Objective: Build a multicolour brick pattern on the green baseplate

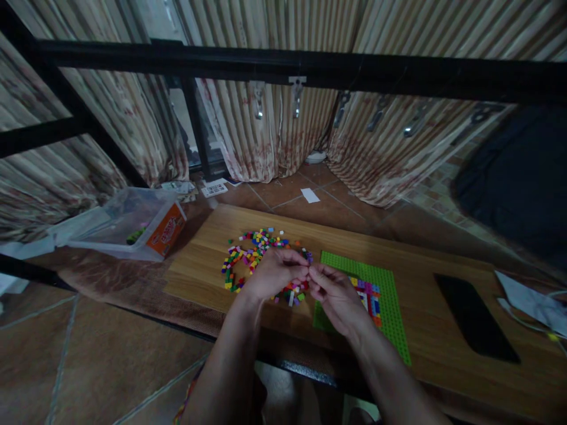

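Observation:
My left hand (275, 274) and my right hand (336, 293) meet fingertip to fingertip above the wooden board. Both are closed in a pinch, and whatever lies between the fingertips is too small and covered to make out. Under and behind the left hand spreads a loose heap of small colourful toy bricks (239, 257). Beneath the right hand lies a green studded baseplate (392, 313). Rows of purple, red, white, blue and orange bricks (372, 300) are set on it, partly hidden by that hand.
A black flat slab (476, 316) lies on the right of the wooden board (416, 277), with white paper (531, 301) and a cable beyond. A clear plastic box (128, 221) with an orange label stands at the left. A black metal rail (274, 65) and striped curtains (270, 136) rise behind.

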